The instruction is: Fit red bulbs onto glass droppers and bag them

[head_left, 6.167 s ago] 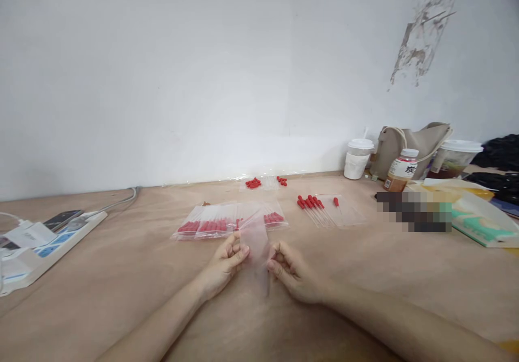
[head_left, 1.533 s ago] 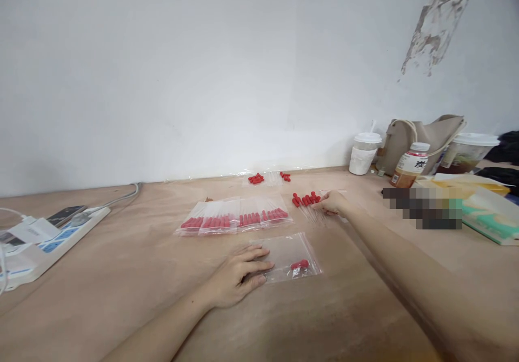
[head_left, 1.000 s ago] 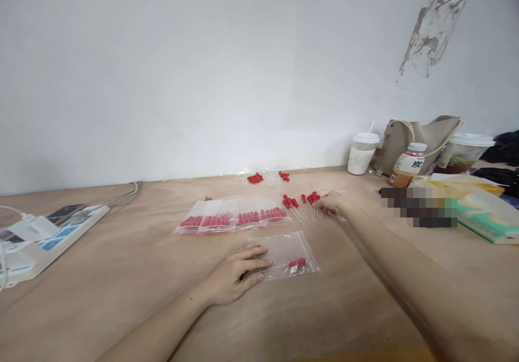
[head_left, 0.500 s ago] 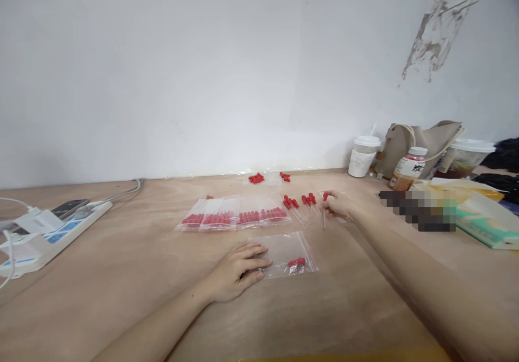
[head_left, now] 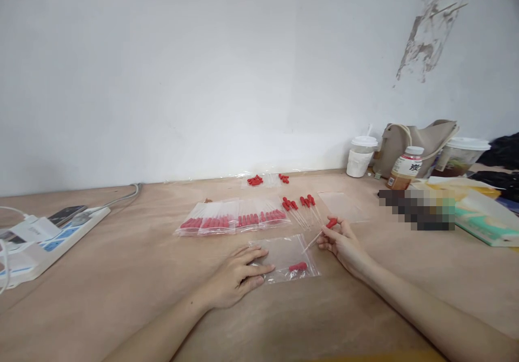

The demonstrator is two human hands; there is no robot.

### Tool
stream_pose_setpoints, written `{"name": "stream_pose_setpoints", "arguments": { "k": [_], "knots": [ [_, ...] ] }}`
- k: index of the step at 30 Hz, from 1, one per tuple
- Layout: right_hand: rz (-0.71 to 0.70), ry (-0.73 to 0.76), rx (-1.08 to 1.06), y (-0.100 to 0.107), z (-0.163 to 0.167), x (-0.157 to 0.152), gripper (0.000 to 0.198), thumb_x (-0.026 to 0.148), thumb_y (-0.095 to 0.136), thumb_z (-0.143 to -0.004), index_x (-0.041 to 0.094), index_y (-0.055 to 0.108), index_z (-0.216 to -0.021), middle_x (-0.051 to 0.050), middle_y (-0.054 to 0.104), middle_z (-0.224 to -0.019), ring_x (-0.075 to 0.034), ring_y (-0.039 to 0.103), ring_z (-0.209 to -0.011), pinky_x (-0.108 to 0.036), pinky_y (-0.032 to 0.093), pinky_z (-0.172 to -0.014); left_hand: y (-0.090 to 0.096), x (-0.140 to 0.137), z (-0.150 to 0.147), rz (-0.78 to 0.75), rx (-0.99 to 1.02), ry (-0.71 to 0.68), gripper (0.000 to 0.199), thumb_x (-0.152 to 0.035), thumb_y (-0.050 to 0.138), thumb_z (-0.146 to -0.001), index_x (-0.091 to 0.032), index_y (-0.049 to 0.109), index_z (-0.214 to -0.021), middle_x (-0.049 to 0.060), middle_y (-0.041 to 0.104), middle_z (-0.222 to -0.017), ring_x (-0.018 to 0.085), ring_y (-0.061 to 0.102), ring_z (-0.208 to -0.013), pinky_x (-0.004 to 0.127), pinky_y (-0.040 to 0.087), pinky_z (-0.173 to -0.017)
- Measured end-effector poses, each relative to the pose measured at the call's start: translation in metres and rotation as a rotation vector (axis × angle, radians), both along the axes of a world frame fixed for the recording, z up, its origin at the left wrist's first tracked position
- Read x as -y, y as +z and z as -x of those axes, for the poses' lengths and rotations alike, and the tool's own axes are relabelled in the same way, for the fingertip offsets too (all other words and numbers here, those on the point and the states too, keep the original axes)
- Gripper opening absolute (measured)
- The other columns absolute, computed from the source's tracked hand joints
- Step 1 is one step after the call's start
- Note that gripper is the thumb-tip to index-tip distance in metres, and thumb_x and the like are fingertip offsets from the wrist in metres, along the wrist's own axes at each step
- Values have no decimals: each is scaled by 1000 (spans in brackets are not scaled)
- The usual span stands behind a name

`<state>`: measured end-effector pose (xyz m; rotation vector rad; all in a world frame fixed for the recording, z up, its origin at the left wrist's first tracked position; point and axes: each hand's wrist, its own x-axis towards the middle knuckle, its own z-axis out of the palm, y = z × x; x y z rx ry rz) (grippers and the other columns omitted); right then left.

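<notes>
My left hand lies flat, fingers spread, over the left part of a clear zip bag. Inside that bag, near its right end, is a red rubber bulb piece. Between the fingertips of my right hand is a dropper with a red bulb, its thin clear tube slanting down left to the bag's right edge. Whether the tip is inside the bag, I cannot tell. Several more droppers lie just behind, bulbs toward the wall. To their left is a row of filled zip bags.
An unfilled zip bag lies right of the loose droppers. Small red bulbs rest on plastic by the wall. On the right stand a lidded cup, a bottle and a handbag. A power strip is at left.
My right hand has lifted a dropper from beside the others and brought it toward me, tilting it to the zip bag. My left hand has stayed on the bag.
</notes>
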<state>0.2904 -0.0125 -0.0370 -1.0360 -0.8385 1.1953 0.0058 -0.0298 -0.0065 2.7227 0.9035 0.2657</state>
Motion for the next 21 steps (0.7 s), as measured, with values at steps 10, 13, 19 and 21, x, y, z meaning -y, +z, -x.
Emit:
{"name": "stream_pose_setpoints", "arguments": {
  "k": [10,13,19,21],
  "knots": [
    [-47,-170,48,-4,-12,-6,47,27,62,-62,27,33,-99,9,49,-55,-8,50,-44,-19,42,-44,-3,-2,0,-19,12,2,32,-32,39,-89,-38,44,-120,-2,37,-133,19,29,-124,42,24,-101],
    [-16,-84,8,-5,-2,-2,45,28,63,-64,28,33,-98,9,50,-58,-10,54,-48,-22,46,-49,-4,-2,0,-33,10,-5,32,-31,39,-89,-38,44,-120,-3,37,-133,20,30,-123,42,23,-101],
    [53,231,-86,2,8,12,25,33,61,-69,21,46,-84,3,56,-68,-11,59,-57,-26,48,-57,-3,3,0,-39,50,65,49,-35,40,-87,-29,23,-133,3,35,-134,20,32,-122,40,27,-100],
    [71,334,-15,5,5,12,23,30,63,-68,18,51,-83,2,56,-65,-8,55,-50,-20,44,-48,-3,3,0,-40,65,70,51,-35,40,-87,-27,21,-134,3,36,-134,20,33,-121,39,28,-100]
  ]
}}
